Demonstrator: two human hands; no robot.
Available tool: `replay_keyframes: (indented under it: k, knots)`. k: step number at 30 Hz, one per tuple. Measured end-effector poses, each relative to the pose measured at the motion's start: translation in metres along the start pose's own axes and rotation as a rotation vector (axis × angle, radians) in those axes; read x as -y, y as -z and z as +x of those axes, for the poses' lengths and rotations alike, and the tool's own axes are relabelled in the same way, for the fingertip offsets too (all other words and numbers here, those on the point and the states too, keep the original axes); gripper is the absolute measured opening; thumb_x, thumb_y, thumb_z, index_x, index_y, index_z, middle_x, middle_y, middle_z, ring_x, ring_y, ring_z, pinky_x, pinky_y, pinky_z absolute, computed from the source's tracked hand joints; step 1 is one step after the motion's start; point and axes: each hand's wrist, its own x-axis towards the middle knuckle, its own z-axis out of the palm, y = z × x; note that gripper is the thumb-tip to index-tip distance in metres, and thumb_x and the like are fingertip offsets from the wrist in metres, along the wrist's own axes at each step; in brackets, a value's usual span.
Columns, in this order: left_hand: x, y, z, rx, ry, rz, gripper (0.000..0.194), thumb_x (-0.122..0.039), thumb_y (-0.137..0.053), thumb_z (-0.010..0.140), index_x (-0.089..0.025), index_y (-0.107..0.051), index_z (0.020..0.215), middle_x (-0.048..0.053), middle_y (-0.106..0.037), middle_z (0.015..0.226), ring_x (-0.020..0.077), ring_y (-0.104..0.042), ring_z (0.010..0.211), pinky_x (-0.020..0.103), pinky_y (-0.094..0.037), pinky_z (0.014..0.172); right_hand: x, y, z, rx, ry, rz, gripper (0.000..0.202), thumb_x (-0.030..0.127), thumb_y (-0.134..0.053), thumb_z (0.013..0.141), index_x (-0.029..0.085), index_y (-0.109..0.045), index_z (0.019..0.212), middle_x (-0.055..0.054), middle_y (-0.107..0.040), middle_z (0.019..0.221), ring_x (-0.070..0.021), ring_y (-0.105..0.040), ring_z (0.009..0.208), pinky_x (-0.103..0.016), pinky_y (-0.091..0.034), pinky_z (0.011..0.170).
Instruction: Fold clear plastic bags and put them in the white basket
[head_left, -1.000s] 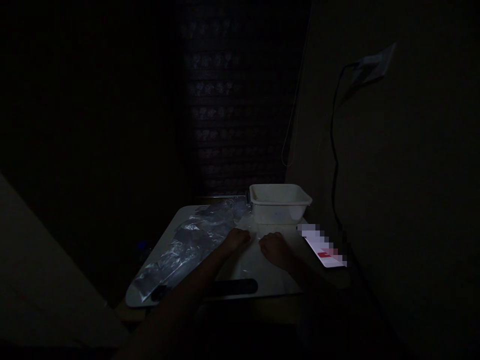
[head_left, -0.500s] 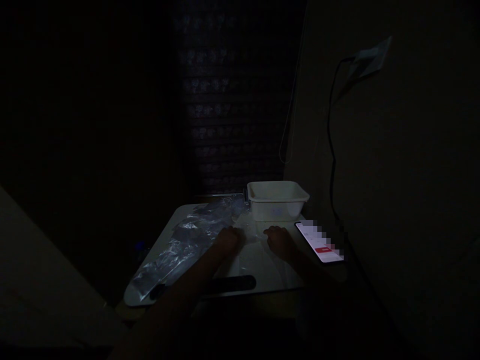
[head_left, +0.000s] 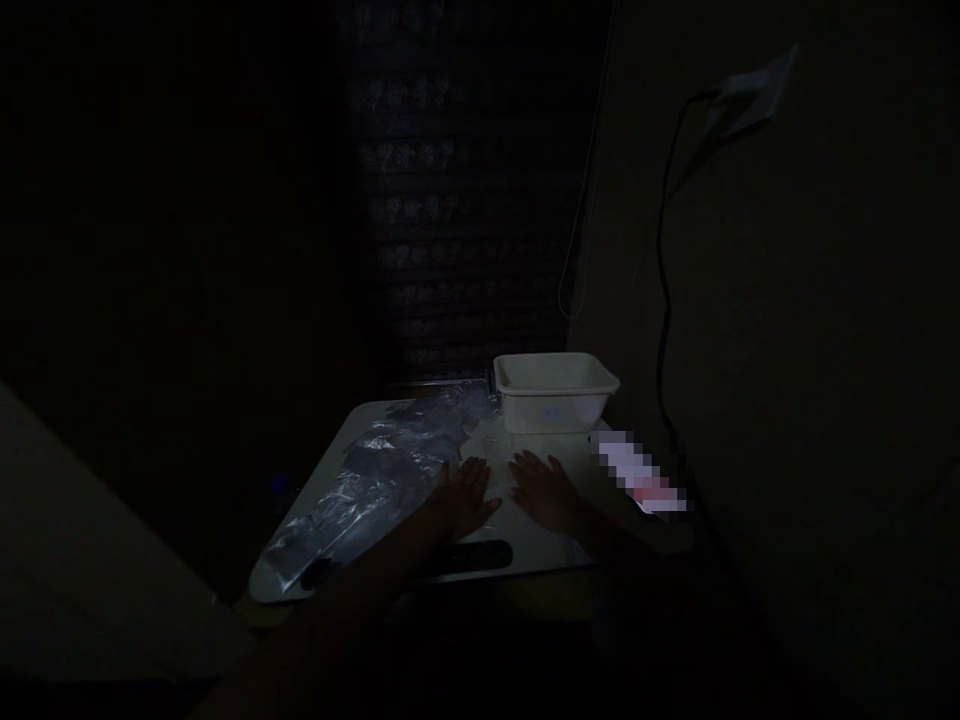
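Both hands lie flat, palms down, over the white board (head_left: 544,555) in dim light. My left hand (head_left: 466,497) has its fingers stretched out, beside a pile of clear plastic bags (head_left: 390,450) that covers the board's left side. My right hand (head_left: 546,492) is spread a short way to its right. Beneath and between the hands there seems to be a thin clear plastic sheet (head_left: 499,465); its edges are hard to make out in the dark. Neither hand grips anything.
A white plastic tub (head_left: 556,408) stands at the back of the board. To the right lies a lit phone (head_left: 637,475), partly blurred out. A black cable (head_left: 663,270) runs down the right wall from an outlet (head_left: 757,95). A dark blind (head_left: 465,200) hangs behind.
My fingers have gone from curled to stretched out flat. Both hands now rest palm down on the board. The view has tilted slightly; the tub and bags keep their places.
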Motion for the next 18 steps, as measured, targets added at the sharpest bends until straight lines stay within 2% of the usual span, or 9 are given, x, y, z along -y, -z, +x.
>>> replay_keyframes:
  k: [9,18]
  knots:
    - [-0.006,0.001,-0.001,0.033,-0.001,-0.002,0.057,-0.043,-0.012,0.079,-0.009,-0.025,0.123,0.012,-0.02,0.13,0.0242,-0.012,0.119,0.05,-0.012,0.09,0.018,-0.003,0.0,-0.016,0.048,0.013,0.05,0.042,-0.014,0.08,0.018,-0.033,0.119,-0.008,-0.028,0.128,-0.0233,-0.017,0.118,-0.048,-0.016,0.089]
    - [-0.005,-0.004,0.004,0.036,0.007,0.015,0.06,-0.047,-0.011,0.078,-0.008,-0.024,0.123,0.012,-0.02,0.13,0.0241,-0.011,0.119,0.05,-0.013,0.09,0.009,-0.006,-0.002,-0.029,-0.047,-0.061,0.051,0.044,-0.015,0.079,0.018,-0.035,0.118,-0.009,-0.029,0.127,-0.0246,-0.019,0.118,-0.048,-0.016,0.089]
